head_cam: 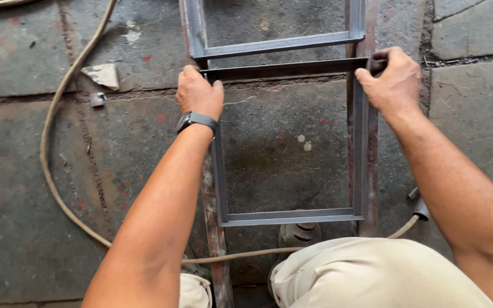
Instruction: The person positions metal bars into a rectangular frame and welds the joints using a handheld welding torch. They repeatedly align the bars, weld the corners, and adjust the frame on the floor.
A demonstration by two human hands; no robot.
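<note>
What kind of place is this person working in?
Probably a metalworking or welding yard: both hands, left hand and right hand, grip a steel frame lying on a stained stone floor, with a hose alongside.

My left hand (pixel 199 91) sits at upper centre, fingers curled closed, forearm running down-left. My right hand (pixel 392 80) closes at upper right, forearm running toward the lower-right corner.

Metalworking or welding workshop, probably open-floored. Rough stone-slab floor (pixel 475 108), stained and spotted with red paint. Welded steel angle-iron frames (pixel 292 217) lie on it over rusty rails (pixel 215 239). A hose or cable (pixel 52 114) snakes across; which one is unclear.
</note>
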